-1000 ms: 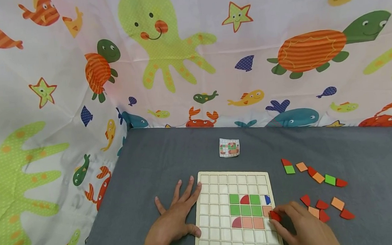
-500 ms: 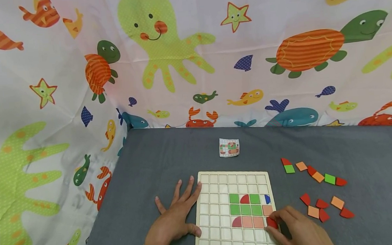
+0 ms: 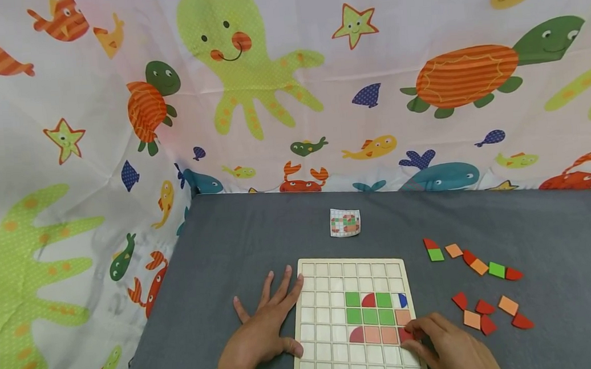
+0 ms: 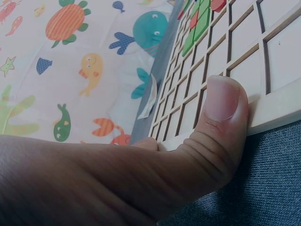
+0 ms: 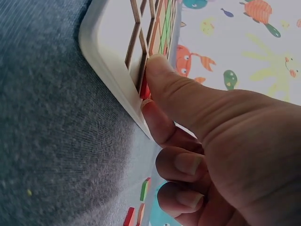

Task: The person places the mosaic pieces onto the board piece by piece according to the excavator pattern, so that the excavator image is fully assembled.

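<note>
A wooden grid board (image 3: 324, 351) lies on the grey cloth, with green, orange, red and blue tiles in some squares right of its middle. My right hand (image 3: 453, 348) pinches a red quarter-circle tile (image 3: 405, 334) at a square in the rightmost column, just below an orange tile (image 3: 403, 317). Seen from the right wrist, thumb and index finger are on the red tile, low in its square, while the other fingers curl. My left hand (image 3: 264, 332) is spread along the board's left side, fingertips at the edge; the left wrist view has the thumb (image 4: 223, 101) at the frame.
Right of the board lie loose red, orange and green tiles, including a green square (image 3: 497, 270) and an orange square (image 3: 508, 305). A small printed pattern card (image 3: 345, 222) lies behind the board. A sea-animal curtain (image 3: 274, 169) hangs along the back and left.
My right hand has brought the red quarter-circle tile from the board's right edge leftward into a square, turning it a little. My left hand has stayed in place.
</note>
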The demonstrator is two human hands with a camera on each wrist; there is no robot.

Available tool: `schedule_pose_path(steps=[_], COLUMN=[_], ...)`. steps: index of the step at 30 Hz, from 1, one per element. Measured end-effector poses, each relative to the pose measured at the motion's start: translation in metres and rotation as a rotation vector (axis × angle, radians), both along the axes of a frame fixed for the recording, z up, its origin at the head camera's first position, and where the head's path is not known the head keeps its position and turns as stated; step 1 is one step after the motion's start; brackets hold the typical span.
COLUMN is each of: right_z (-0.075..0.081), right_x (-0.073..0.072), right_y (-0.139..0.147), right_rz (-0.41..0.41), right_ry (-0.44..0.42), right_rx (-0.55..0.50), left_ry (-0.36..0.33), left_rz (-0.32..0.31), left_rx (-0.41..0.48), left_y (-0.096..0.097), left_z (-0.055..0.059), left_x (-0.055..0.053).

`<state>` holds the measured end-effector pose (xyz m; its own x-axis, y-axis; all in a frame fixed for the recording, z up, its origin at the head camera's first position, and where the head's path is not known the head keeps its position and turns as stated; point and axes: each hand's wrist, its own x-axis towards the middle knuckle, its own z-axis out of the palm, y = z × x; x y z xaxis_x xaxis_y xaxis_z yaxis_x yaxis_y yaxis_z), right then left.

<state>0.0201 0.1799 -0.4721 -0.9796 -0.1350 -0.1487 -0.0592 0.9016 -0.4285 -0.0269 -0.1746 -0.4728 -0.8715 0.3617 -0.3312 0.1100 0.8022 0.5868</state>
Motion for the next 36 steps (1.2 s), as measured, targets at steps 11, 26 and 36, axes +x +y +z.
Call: schedule_pose_path(steps=[11,26,36], right_z=[0.0,0.002,0.004], right_x=[-0.001,0.0,-0.001], right_y=[-0.002,-0.002,0.0], right_rz=[-0.012,-0.012,-0.022], right_ry=[-0.019,-0.042,-0.075], right_rx=[0.012,0.017,0.016], left_ry=[0.034,0.002,0.049], left_rz=[0.003,0.001,-0.01], left_rx=[-0.006,0.003,0.01], left_y=[-0.005,0.0,-0.004], left_z=[-0.021,0.0,-0.018], left_x=[-0.003,0.0,-0.001])
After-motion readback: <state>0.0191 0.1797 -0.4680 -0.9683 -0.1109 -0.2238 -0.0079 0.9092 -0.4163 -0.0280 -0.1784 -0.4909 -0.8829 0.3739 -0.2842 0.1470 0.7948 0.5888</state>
